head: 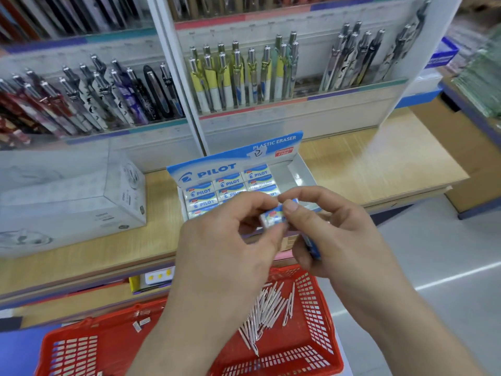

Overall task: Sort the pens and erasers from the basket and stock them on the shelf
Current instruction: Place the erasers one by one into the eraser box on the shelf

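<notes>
Stationery racks of upright ballpoint pens [238, 74] line the back above a pale wooden shelf [366, 164]. Left of the fingers sits a grey marbled cardboard box [73, 196]. The left hand [225, 240] pinches a small white-and-blue wrapped eraser [272, 218] between thumb and curled fingertips. The right hand [341, 234] pinches its other end with thumb and forefinger, and a blue item is tucked under its other curled fingers. Just beyond the fingertips stands an open blue-and-white Pilot eraser display box [301, 172], partly filled. Below the wrists, a red plastic mesh basket [311, 308] holds loose pale pens [265, 313].
</notes>
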